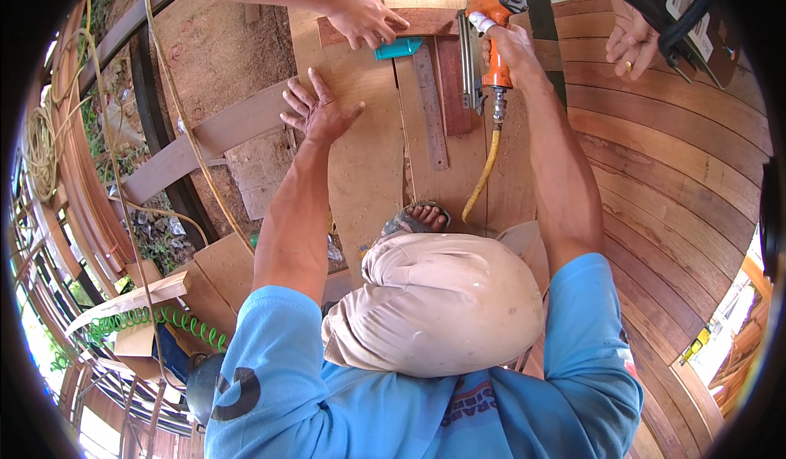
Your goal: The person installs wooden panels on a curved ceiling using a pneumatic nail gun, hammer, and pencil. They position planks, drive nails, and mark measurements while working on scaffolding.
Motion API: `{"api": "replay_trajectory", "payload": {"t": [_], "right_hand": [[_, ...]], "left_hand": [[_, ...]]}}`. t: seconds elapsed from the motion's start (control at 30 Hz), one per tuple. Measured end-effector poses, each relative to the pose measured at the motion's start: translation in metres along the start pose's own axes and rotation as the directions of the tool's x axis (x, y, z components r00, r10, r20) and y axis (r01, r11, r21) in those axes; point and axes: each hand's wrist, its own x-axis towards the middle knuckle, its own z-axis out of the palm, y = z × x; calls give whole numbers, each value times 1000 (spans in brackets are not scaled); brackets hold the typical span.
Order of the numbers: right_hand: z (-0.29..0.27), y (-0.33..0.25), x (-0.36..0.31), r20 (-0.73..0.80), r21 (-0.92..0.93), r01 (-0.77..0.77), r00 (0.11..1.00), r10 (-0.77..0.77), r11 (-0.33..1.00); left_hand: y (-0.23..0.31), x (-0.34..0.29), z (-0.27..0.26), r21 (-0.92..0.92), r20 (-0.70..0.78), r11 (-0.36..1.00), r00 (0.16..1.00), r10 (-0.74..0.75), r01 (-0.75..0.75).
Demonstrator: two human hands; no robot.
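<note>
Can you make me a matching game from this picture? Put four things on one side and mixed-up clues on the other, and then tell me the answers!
Things:
1. Nail gun
2. Square
3. Hose joined to the nail gun
4. The person's left hand

Clues:
A. Yellow
B. Empty, with its fingers spread
C. Gripped in the person's right hand
D. Has a blue-green handle with another person's hand by it

Right pairs: 1-C, 2-D, 3-A, 4-B
</note>
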Motion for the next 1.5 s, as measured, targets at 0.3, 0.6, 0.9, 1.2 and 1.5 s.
{"api": "replay_trajectory", "payload": {"t": [0.3,0.6,0.9,1.2,1.5], "right_hand": [[0,0,8,10,-47,-37,999,37,998],[-2,-8,6,-17,-69,-57,998,56,996],[3,-15,-10,-22,-52,44,999,-45,998],[22,-11,-1,0,-104,4,1000,-3,995],[17,2,18,-7,-140,-28,1000,27,990]], "left_hand": [[1,1,0,-3,-4,1000,1000,-13,13],[1,1,-1,-25,8,1000,1000,-14,15],[0,-1,0,-29,-19,1000,1000,-11,10],[-1,2,5,-43,-36,999,999,-7,6],[2,0,0,-34,-11,999,1000,-22,21]]}}
